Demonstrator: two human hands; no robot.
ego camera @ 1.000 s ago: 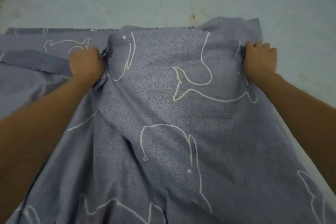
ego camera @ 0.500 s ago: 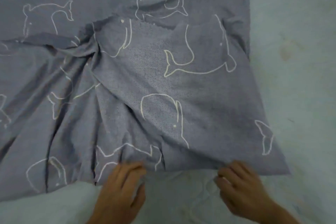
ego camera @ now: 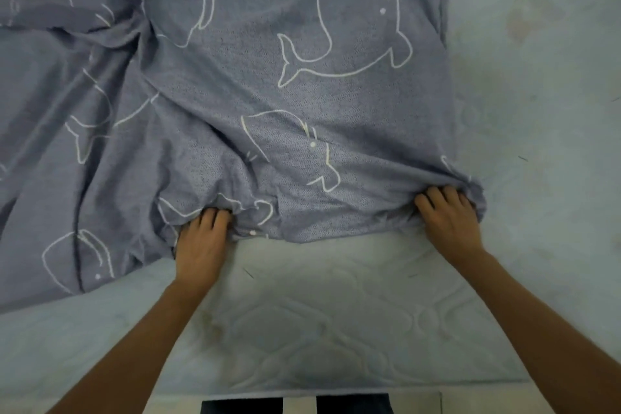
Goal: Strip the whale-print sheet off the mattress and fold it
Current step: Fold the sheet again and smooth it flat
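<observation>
The grey-blue whale-print sheet lies rumpled over the far and left part of the pale quilted mattress. Its near edge is bunched up. My left hand grips that edge at the middle, fingers curled into the cloth. My right hand grips the near right corner of the sheet, fingers dug under the fold. A doubled layer of the sheet lies on top between my hands and the far side.
Bare mattress shows in front of my hands and along the right side, with faint stains. The mattress's near edge runs just above my dark trouser legs at the bottom.
My hands let go of the far fold, came back to the near edge and now clutch it. The view tipped down toward me.
</observation>
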